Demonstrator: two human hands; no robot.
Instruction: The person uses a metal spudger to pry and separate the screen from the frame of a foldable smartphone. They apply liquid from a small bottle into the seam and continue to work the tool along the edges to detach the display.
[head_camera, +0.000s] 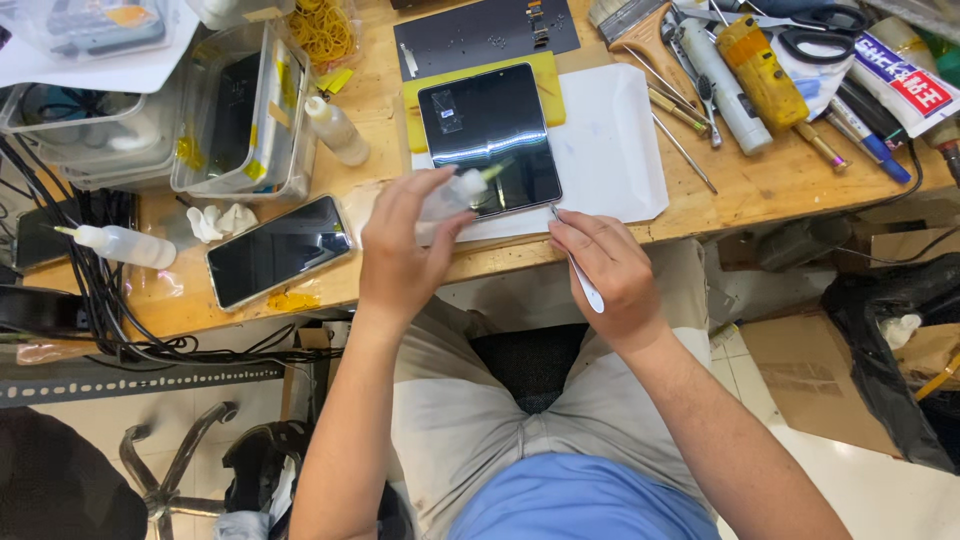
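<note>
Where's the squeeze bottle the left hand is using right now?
In the head view, the small squeeze bottle is in the left hand, nozzle tilted over the dark tablet at centre.

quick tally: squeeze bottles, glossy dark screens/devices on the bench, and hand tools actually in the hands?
Squeeze bottles: 3 – one in the left hand over the square tablet, bottle by the bin, bottle at the left edge
Dark-screened devices: 2 – square tablet, phone
Tools in hand: 1 – thin white-handled tool in the right hand
Total: 6
</note>
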